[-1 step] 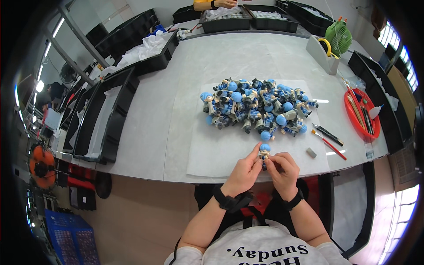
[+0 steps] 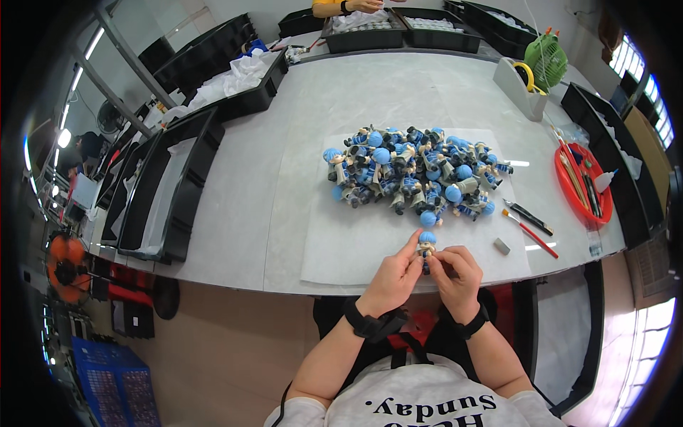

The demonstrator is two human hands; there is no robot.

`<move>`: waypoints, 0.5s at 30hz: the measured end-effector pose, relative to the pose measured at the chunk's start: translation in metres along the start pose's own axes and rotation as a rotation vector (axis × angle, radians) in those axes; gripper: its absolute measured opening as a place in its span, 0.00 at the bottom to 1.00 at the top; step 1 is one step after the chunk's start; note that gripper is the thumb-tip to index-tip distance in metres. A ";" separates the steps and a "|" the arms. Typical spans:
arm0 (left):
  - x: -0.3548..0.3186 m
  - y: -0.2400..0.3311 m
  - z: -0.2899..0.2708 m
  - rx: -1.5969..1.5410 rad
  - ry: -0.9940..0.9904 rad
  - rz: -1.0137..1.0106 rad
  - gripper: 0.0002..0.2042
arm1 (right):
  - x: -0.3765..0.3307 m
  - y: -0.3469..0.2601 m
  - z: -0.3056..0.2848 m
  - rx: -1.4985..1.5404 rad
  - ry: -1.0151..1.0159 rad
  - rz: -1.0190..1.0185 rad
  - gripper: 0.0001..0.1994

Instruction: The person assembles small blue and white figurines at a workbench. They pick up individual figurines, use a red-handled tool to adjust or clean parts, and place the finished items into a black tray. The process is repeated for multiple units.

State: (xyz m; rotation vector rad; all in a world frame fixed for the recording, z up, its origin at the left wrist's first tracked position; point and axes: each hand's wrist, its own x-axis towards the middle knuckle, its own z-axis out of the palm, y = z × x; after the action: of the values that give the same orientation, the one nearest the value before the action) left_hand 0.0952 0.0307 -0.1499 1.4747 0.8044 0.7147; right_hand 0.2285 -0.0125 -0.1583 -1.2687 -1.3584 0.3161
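Observation:
Between my two hands, just above the table's near edge, a small figurine (image 2: 427, 242) with a blue cap stands upright. My left hand (image 2: 395, 276) is closed on its left side, the index finger reaching up beside the head. From the right, the fingertips of my right hand (image 2: 457, 276) pinch its body. My fingers hide the lower part of it. Just beyond lies a heap of similar figurines (image 2: 405, 171) with blue caps, blue tops and dark shoes, piled on a white sheet (image 2: 334, 249).
Right of the sheet lie a grey block (image 2: 501, 246), a red-handled brush (image 2: 532, 234) and a black pen-like tool (image 2: 530, 216). A red tray (image 2: 565, 192) holds brushes and a small bottle. Black bins (image 2: 188, 199) line the left. Across the table, a person's hand (image 2: 366, 6) is above trays.

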 end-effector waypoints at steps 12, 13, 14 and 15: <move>0.000 -0.003 -0.003 0.050 -0.017 0.080 0.24 | 0.000 -0.004 -0.001 -0.022 -0.001 0.014 0.05; 0.000 -0.003 -0.003 0.055 -0.024 0.073 0.24 | 0.000 -0.004 -0.001 -0.021 -0.002 0.017 0.05; 0.000 -0.002 -0.004 0.061 -0.032 0.066 0.24 | 0.000 -0.004 -0.001 -0.021 -0.003 0.020 0.05; 0.000 -0.001 -0.004 0.067 -0.039 0.059 0.24 | 0.000 -0.004 -0.001 -0.019 -0.001 0.019 0.05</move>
State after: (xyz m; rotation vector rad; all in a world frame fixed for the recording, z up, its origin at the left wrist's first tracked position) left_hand 0.0914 0.0328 -0.1504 1.5737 0.7643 0.7065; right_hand 0.2272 -0.0149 -0.1546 -1.2982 -1.3535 0.3176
